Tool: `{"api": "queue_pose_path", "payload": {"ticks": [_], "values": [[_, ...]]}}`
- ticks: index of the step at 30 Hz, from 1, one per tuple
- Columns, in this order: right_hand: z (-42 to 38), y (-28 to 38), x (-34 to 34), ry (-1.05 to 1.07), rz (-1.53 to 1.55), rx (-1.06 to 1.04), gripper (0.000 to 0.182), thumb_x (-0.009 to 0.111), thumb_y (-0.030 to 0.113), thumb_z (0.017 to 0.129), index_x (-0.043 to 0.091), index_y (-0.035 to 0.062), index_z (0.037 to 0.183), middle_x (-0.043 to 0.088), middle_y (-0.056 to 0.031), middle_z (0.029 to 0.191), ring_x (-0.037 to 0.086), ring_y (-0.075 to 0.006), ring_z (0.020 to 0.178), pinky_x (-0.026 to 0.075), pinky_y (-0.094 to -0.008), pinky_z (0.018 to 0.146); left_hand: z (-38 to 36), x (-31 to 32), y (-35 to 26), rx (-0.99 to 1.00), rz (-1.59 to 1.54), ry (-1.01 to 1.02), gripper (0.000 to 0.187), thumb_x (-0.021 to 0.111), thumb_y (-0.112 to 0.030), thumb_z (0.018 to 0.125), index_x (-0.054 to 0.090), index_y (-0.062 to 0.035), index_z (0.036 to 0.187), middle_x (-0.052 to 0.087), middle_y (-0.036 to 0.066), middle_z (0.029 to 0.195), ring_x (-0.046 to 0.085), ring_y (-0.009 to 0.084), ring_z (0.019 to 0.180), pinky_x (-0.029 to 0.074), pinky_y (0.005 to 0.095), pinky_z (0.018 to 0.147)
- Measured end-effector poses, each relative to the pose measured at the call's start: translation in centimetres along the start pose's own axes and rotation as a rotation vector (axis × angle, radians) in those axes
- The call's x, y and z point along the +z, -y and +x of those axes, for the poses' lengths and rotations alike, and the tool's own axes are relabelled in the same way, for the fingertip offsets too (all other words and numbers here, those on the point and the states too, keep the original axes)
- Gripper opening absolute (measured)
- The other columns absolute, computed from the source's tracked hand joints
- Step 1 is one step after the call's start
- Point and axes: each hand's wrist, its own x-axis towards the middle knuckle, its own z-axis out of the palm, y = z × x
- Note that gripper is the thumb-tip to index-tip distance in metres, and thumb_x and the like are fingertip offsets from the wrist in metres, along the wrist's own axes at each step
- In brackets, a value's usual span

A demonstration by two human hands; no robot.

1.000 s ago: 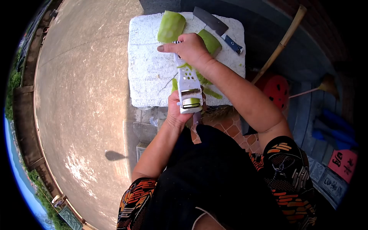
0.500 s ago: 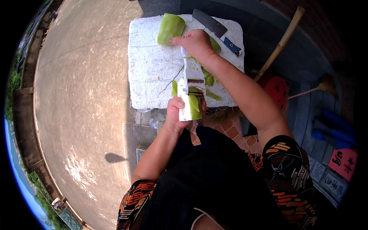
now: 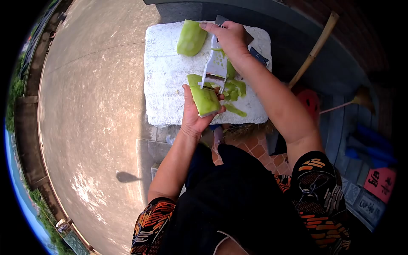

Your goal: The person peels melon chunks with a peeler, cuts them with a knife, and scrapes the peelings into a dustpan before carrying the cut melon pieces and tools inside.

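Observation:
My left hand [image 3: 194, 115] is wrapped round a piece of green gourd or melon [image 3: 205, 100] at the near edge of the white block, its fingers partly hidden behind it. In my right hand [image 3: 231, 39] is the handle end of a white peeler [image 3: 216, 63]. The peeler's bladed end lies at the piece's upper part. A second, pale green peeled piece [image 3: 191, 38] rests at the block's far edge, close to my right thumb. Green peelings [image 3: 233, 90] lie right of the peeler. My right hand partly covers a cleaver [image 3: 221, 19] behind it.
The white block [image 3: 163, 76] serves as a work surface. The cleaver's dark handle [image 3: 258, 56] lies near its right edge. A bamboo pole [image 3: 313, 50] leans on the right, by a red object [image 3: 307, 102] and blue cloth [image 3: 370, 146]. Concrete ground [image 3: 93, 93] spreads left.
My right hand and the peeler have moved up and slightly right. The held piece has turned in my left hand, showing more green skin, and sits a little higher.

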Motion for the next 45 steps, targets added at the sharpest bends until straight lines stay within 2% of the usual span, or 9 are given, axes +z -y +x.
{"api": "queue_pose_path", "payload": {"ticks": [4, 7, 13, 16, 20, 28, 31, 41, 45], "values": [[-0.2, -0.6, 0.9, 0.053, 0.025, 0.03, 0.055, 0.083, 0.05, 0.064, 0.054, 0.0055, 0.052, 0.056, -0.006, 0.054, 0.051, -0.0181, 0.049, 0.043, -0.036, 0.052, 0.1, -0.1, 0.6, 0.012, 0.27, -0.098, 0.082, 0.036, -0.077, 0.089, 0.045, -0.0081, 0.133, 0.061, 0.017, 0.108, 0.062, 0.0326, 0.087, 0.052, 0.0492, 0.072], [0.4, -1.7, 0.9, 0.059, -0.053, 0.056, 0.055, 0.084, 0.05, 0.064, 0.053, 0.0054, 0.051, 0.054, -0.0056, 0.052, 0.049, -0.0179, 0.048, 0.042, -0.0363, 0.051, -1.2, 1.0, 0.5, 0.109, 0.346, -0.103, 0.075, 0.048, -0.066, 0.091, 0.043, -0.0032, 0.131, 0.058, 0.017, 0.108, 0.066, 0.0345, 0.086, 0.059, 0.0509, 0.065], [-0.7, -1.7, 1.3, 0.106, 0.026, 0.073, 0.055, 0.084, 0.047, 0.064, 0.051, 0.0057, 0.05, 0.053, -0.0058, 0.052, 0.048, -0.018, 0.047, 0.042, -0.0367, 0.051, -2.2, 2.8, 0.1, 0.15, 0.46, -0.025, 0.074, 0.075, -0.041, 0.076, 0.04, -0.0027, 0.13, 0.058, 0.017, 0.104, 0.067, 0.0343, 0.084, 0.061, 0.0485, 0.059], [-0.3, -2.2, 1.8, 0.074, 0.054, 0.079, 0.053, 0.084, 0.045, 0.066, 0.052, 0.006, 0.05, 0.054, -0.0052, 0.052, 0.049, -0.0173, 0.048, 0.043, -0.0356, 0.052, -2.2, 0.8, 0.0, 0.074, 0.31, -0.087, 0.077, 0.072, -0.042, 0.075, 0.044, 0.0005, 0.132, 0.06, 0.021, 0.108, 0.066, 0.0392, 0.086, 0.06, 0.0504, 0.065], [-2.2, -1.0, 1.3, 0.156, 0.101, 0.171, 0.05, 0.084, 0.043, 0.067, 0.054, 0.0058, 0.052, 0.055, -0.0048, 0.054, 0.049, -0.0161, 0.048, 0.044, -0.0346, 0.052, -2.1, 1.3, -0.4, 0.158, 0.304, -0.095, 0.073, 0.067, -0.045, 0.078, 0.036, -0.0145, 0.137, 0.059, 0.02, 0.107, 0.066, 0.038, 0.084, 0.06, 0.0493, 0.064], [-3.0, -1.2, 2.3, 0.194, 0.072, 0.098, 0.05, 0.085, 0.046, 0.064, 0.058, 0.0048, 0.057, 0.059, -0.0068, 0.057, 0.054, -0.0169, 0.052, 0.046, -0.0343, 0.054, -1.6, 1.3, -1.1, -0.017, 0.103, -0.114, 0.075, 0.06, -0.05, 0.081, 0.034, -0.0189, 0.145, 0.059, 0.021, 0.118, 0.066, 0.0415, 0.088, 0.058, 0.0534, 0.068], [-2.9, -0.5, 2.3, 0.224, -0.037, 0.072, 0.044, 0.084, 0.041, 0.07, 0.061, 0.0041, 0.062, 0.057, 0.0001, 0.061, 0.05, -0.0105, 0.055, 0.043, -0.0297, 0.055, -1.3, 0.1, -0.7, -0.043, 0.023, -0.104, 0.072, 0.059, -0.048, 0.083, 0.036, -0.0183, 0.144, 0.057, 0.02, 0.121, 0.065, 0.0408, 0.088, 0.057, 0.0559, 0.069], [-3.1, -0.4, 3.1, 0.285, -0.155, 0.095, 0.046, 0.085, 0.045, 0.066, 0.064, 0.0038, 0.062, 0.063, -0.0064, 0.063, 0.057, -0.0169, 0.055, 0.047, -0.0324, 0.056, -2.0, 1.2, 0.0, 0.157, 0.141, -0.051, 0.082, 0.062, -0.047, 0.082, 0.026, -0.019, 0.149, 0.053, 0.019, 0.124, 0.063, 0.0416, 0.093, 0.058, 0.0558, 0.07], [-2.3, -1.2, 3.1, 0.306, -0.114, 0.144, 0.047, 0.084, 0.047, 0.064, 0.066, 0.0034, 0.063, 0.066, -0.011, 0.064, 0.062, -0.0228, 0.056, 0.05, -0.0363, 0.059, -3.2, 3.3, -0.6, 0.138, 0.129, 0.105, 0.099, 0.074, -0.036, 0.073, 0.018, -0.0161, 0.152, 0.051, 0.02, 0.125, 0.065, 0.0419, 0.094, 0.06, 0.0544, 0.072]]}}
